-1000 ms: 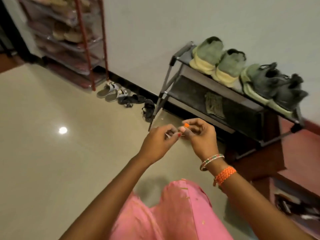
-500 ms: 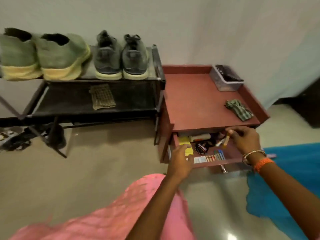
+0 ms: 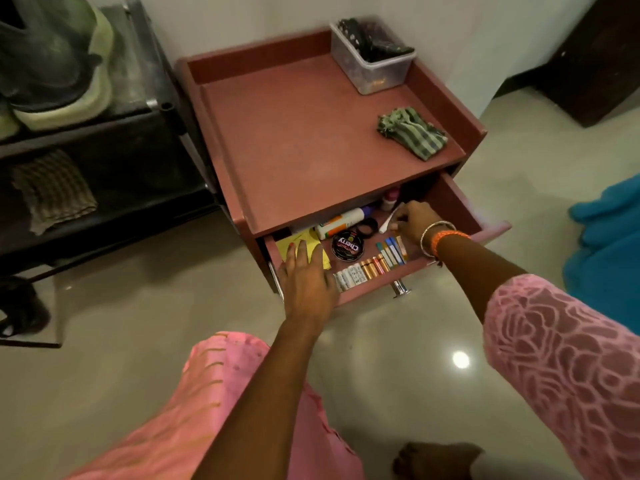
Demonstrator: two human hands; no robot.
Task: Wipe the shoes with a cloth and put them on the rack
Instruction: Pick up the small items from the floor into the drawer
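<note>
A: Status on hands?

B: Right hand (image 3: 412, 220) is inside the open drawer (image 3: 446, 202) near its right wall, fingers curled, seemingly pinching a small white item (image 3: 387, 223); can't make out what it is. Left hand (image 3: 306, 278) lies flat with straight fingers on the drawer's front left corner, over yellow paper (image 3: 298, 242), gripping nothing.

A: Shoes?

B: Dark shoe with a pale sole (image 3: 59, 64) sits at the right end of the rack's top shelf (image 3: 138, 64), with a sliver of a second one at the picture edge. Looks racked already; whether it's been wiped, can't tell.

A: Cloth?

B: Green striped cloth (image 3: 412, 135) lies near the right edge of the red cabinet top (image 3: 294, 133), untouched. Another folded cloth (image 3: 52, 190) lies on the rack's lower shelf.

A: Verdict?

B: Racking likely done for what's visible. No wiping underway; the hands are busy with drawer contents, off-task.
</note>
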